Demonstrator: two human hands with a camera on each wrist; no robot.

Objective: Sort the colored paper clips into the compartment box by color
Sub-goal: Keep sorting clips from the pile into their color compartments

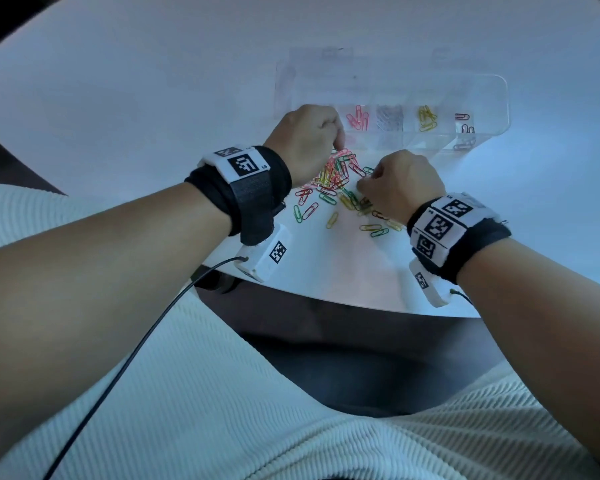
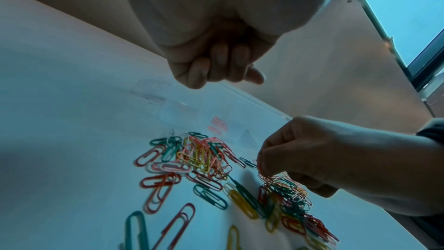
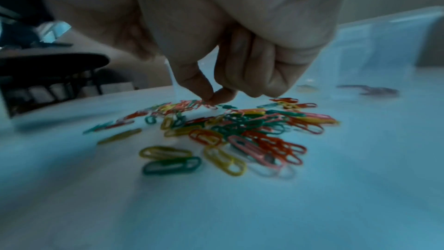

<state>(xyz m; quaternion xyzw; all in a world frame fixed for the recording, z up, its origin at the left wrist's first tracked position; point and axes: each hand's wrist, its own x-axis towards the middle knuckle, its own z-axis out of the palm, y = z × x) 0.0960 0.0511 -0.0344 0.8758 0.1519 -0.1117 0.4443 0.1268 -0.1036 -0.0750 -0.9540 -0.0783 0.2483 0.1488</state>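
Observation:
A loose pile of coloured paper clips (image 1: 336, 183) in red, pink, yellow and green lies on the white table in front of the clear compartment box (image 1: 492, 98). The box holds pink clips (image 1: 357, 117), silver clips (image 1: 390, 117), yellow clips (image 1: 426, 117) and a few dark ones (image 1: 465, 128) in separate compartments. My right hand (image 3: 212, 99) is down in the pile (image 3: 240, 126), thumb and forefinger pinching a pinkish clip. My left hand (image 1: 338, 145) hovers at the pile's far edge near the box, fingers curled (image 2: 216, 71); no clip shows in it.
The table's (image 1: 153, 98) curved front edge (image 1: 326, 303) runs just below my wrists. Single clips (image 1: 378, 232) lie scattered toward that edge. The box's open lid (image 1: 326, 74) lies flat behind it. A black cable (image 1: 136, 348) hangs from my left wrist.

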